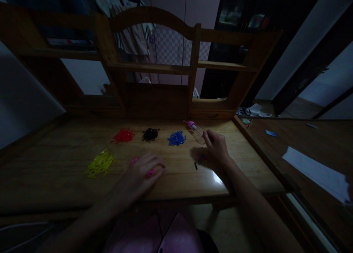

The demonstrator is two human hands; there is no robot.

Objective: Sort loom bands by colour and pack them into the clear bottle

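My left hand is cupped low over a small pile of pink band-like pieces, its fingers curled toward the thumb and slightly blurred. Pink pieces also show between thumb and fingers. In my right hand is a small clear bottle with a pink cap, pinched near its base and tilted with the cap pointing away to the left. Under that hand lie a few dark and coloured pieces and a short black piece, partly in shadow.
Piles of similar pieces lie on the wooden desk: yellow, red, black and blue. A wooden shelf rises behind. Another table on the right bears white paper, with a person's hand beside it.
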